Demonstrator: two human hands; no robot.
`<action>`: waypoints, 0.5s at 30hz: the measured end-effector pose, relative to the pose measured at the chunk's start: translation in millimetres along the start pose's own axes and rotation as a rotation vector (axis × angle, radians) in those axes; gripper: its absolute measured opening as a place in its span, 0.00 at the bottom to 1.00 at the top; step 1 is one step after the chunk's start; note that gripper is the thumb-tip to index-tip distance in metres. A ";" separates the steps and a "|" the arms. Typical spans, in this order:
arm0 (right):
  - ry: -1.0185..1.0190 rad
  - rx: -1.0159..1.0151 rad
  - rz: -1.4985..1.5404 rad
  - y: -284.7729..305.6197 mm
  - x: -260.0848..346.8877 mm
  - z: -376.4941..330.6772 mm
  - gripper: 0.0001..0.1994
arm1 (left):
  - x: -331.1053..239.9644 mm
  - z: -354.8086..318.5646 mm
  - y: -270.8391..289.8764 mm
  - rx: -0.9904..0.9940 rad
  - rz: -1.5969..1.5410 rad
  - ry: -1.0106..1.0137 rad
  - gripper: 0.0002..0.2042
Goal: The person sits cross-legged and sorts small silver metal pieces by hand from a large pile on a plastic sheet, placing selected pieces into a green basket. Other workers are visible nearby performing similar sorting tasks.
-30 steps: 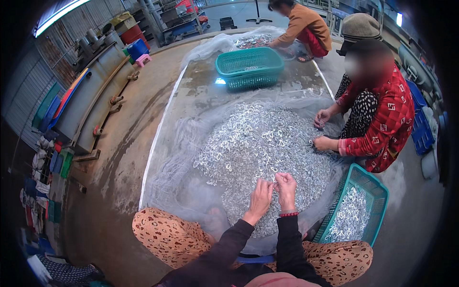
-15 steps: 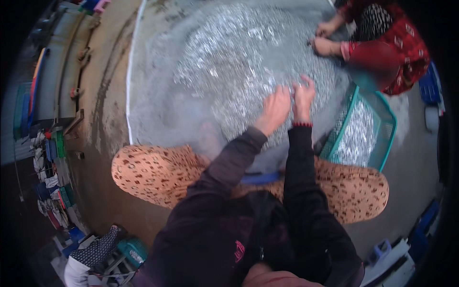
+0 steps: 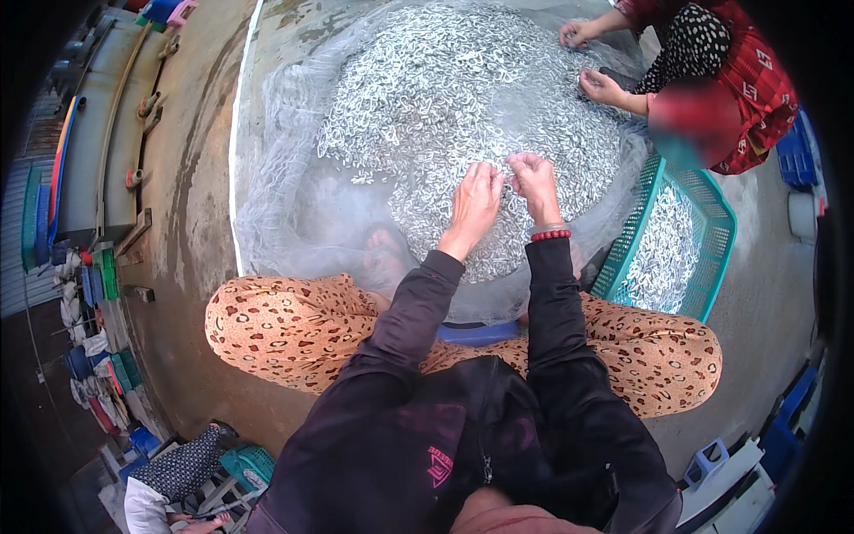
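A wide heap of small silvery fish (image 3: 436, 98) lies on a fine whitish net (image 3: 289, 169) in front of me. My left hand (image 3: 475, 203) hovers over the near part of the heap, thumb and fingers pinched together. Close beside it, my right hand (image 3: 535, 184), with a red bead bracelet at its wrist, is pinched the same way. The fingertips of both hands almost meet; whatever sits between them is too small to make out. To my right, a green plastic basket (image 3: 722, 218) holds more of the silvery fish.
A co-worker in red sits at the far right, both hands (image 3: 605, 87) at the heap's edge. My bent legs (image 3: 294, 325) flank the net's near side. Another person (image 3: 182, 467) is at lower left, near a green basket (image 3: 249, 467). A small stool (image 3: 705, 463) stands lower right.
Both my hands have shifted left and a little nearer to me, their fingertips drawing together. The co-worker's far hand has moved left over the heap's edge.
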State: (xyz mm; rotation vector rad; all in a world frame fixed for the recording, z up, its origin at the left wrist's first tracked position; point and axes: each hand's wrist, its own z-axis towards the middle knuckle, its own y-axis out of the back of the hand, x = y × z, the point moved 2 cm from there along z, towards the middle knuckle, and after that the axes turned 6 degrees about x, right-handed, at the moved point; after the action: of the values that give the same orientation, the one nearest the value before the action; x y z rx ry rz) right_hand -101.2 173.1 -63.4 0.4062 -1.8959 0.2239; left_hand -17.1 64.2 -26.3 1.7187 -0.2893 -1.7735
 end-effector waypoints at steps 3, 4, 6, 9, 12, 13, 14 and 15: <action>0.049 -0.034 -0.092 -2.5 6.4 -3.4 0.12 | -5.8 -1.3 5.3 -0.035 -0.010 -0.033 0.07; 0.060 -0.047 -0.135 -3.0 8.1 -3.1 0.12 | -8.2 -2.1 7.4 -0.032 -0.007 -0.037 0.07; 0.076 -0.069 -0.219 -3.4 10.8 -1.9 0.11 | -14.7 -3.5 8.4 -0.028 0.057 -0.033 0.07; 0.119 -0.121 -0.341 -6.3 12.9 -2.3 0.11 | -22.4 -7.3 3.6 -0.057 0.197 -0.017 0.07; 0.150 -0.209 -0.419 -13.6 11.7 -7.9 0.10 | -21.4 -13.7 -4.1 -0.128 0.209 -0.007 0.07; 0.157 -0.210 -0.406 -17.1 10.2 -10.7 0.10 | -18.4 -15.5 -5.9 -0.138 0.196 0.007 0.07; 0.167 -0.213 -0.391 -20.9 9.5 -12.3 0.09 | -15.1 -16.4 -7.2 -0.152 0.183 0.009 0.07; 0.190 -0.236 -0.373 -25.0 9.2 -13.5 0.09 | -11.0 -17.3 -7.5 -0.188 0.120 0.061 0.07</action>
State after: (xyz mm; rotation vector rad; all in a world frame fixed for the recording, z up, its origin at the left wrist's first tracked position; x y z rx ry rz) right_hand -82.7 153.1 -51.0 0.5472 -1.6029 -0.2019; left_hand -3.5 81.0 -23.7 1.5853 -0.1895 -1.6059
